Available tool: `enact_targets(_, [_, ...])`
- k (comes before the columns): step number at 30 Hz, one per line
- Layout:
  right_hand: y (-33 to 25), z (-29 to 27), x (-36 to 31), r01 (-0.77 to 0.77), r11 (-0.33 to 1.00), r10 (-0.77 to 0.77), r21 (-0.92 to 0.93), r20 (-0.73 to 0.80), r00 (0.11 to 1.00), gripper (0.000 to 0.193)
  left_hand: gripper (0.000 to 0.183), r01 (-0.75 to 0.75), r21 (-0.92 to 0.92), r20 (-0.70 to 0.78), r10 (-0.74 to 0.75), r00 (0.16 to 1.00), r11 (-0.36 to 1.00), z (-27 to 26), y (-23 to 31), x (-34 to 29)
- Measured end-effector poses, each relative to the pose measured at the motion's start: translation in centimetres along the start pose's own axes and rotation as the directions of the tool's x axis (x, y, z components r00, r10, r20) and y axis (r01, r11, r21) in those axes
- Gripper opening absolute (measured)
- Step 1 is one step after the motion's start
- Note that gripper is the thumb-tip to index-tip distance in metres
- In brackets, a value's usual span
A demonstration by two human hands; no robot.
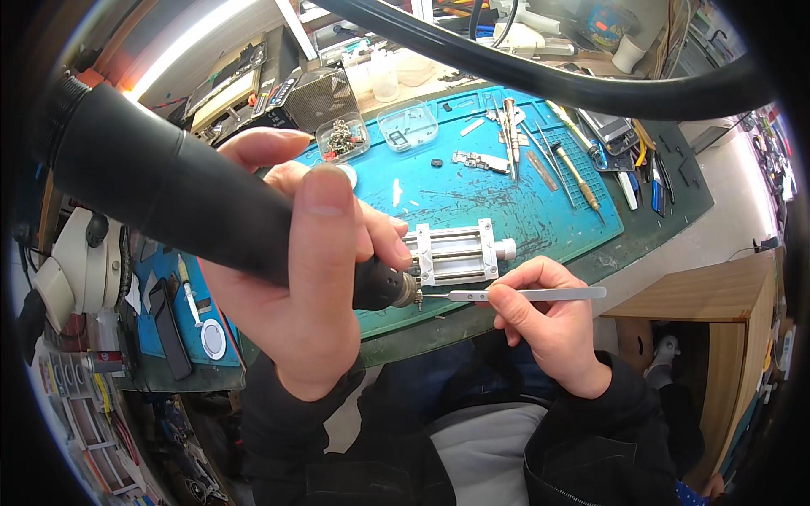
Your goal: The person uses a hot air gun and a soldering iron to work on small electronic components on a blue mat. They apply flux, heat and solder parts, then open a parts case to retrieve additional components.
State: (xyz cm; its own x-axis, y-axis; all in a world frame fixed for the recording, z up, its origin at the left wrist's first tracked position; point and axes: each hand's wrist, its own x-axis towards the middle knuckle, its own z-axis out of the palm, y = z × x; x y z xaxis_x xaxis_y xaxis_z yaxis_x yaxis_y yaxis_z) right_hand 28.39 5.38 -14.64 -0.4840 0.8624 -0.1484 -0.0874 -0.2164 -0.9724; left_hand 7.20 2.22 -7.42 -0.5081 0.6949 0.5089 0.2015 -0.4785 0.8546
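Observation:
A thick black hot air gun (253,221) slants across the view from upper left, with my left hand (316,278) closed around it. Its metal nozzle (409,291) points toward the mat's near edge. Pinched in my right hand (544,316) is a slim flat silver tool (531,294) with a thin tip. That tip reaches to just beside the nozzle; whether they touch I cannot tell. Right behind both, a silver clamp holder (460,253) with rails and a white knob lies on the blue mat (506,215). Its left end is hidden by my left hand.
Two clear boxes, one with small screws (344,137), stand at the back. Tweezers (510,135) and a gold-handled pen tool (576,173) lie at the right. A black phone (171,329) lies left. Overhead curves a thick black cable (540,76). A wooden cabinet (692,291) stands right.

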Motion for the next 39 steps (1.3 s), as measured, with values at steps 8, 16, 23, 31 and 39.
enact_targets(8, [-0.08,0.01,0.01,0.005,1.000,-0.005,-0.005,0.006,1.000,0.022,0.037,0.000,0.006,-0.002,0.000,1.000,1.000,-0.01,0.08,0.03])
enact_targets(16, [-0.20,0.02,-0.02,-0.012,1.000,0.012,-0.003,0.005,1.000,0.022,0.038,0.002,-0.006,-0.002,-0.002,1.000,1.000,0.11,0.16,-0.13])
enact_targets(23, [-0.22,0.09,0.00,-0.019,1.000,0.019,-0.003,0.001,1.000,0.022,0.039,0.012,-0.004,-0.011,-0.012,1.000,1.000,0.04,0.22,-0.11])
enact_targets(31, [-0.30,-0.08,-0.01,-0.024,1.000,0.024,-0.002,0.015,1.000,0.022,0.039,-0.007,-0.026,-0.002,0.006,1.000,1.000,-0.17,-0.01,-0.04])
enact_targets(39, [-0.42,0.06,-0.07,-0.024,1.000,0.025,-0.005,0.007,1.000,0.022,0.037,-0.010,-0.041,-0.006,0.010,1.000,0.999,-0.27,-0.19,0.01])
